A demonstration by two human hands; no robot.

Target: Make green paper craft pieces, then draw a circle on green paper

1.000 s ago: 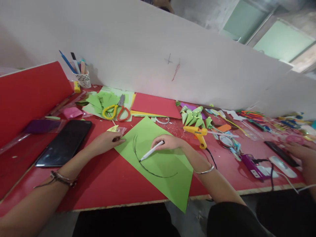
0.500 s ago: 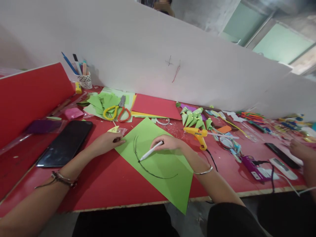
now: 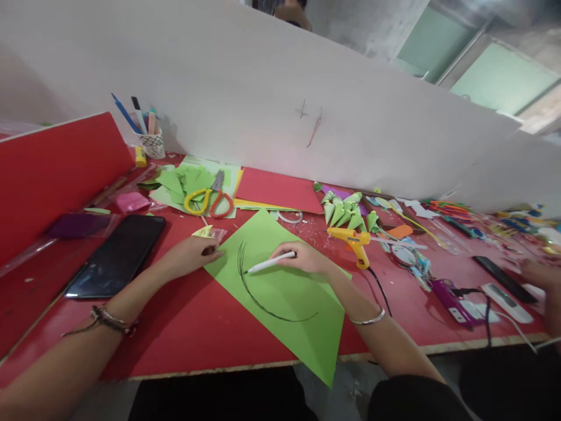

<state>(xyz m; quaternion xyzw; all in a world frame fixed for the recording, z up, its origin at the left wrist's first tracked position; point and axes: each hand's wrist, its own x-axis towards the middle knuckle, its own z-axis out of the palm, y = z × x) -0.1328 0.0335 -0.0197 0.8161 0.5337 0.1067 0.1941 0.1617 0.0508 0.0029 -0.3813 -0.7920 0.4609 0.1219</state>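
A sheet of green paper (image 3: 289, 304) lies turned cornerwise in front of me, its near corner hanging past the table edge. My right hand (image 3: 300, 257) pinches a white marker (image 3: 269, 263), tip down at the left part of a black curved line (image 3: 263, 305). Several strokes overlap at that line's upper left end. My left hand (image 3: 195, 257) rests at the sheet's left corner, fingers curled and thumb over the paper edge. Just behind it is a small yellow piece (image 3: 202, 231) in clear plastic.
A black phone (image 3: 116, 257) lies left. Scissors (image 3: 210, 199), green scraps and red paper (image 3: 280, 190) lie behind the sheet. To the right are green paper cones (image 3: 344, 213), a yellow glue gun (image 3: 355, 242) and a purple power strip (image 3: 456, 301). Another person's hand (image 3: 539, 275) shows far right.
The marker tip has moved up and slightly left along the curve, and the marker lies flatter in my right hand. My left hand has stayed at the paper's corner.
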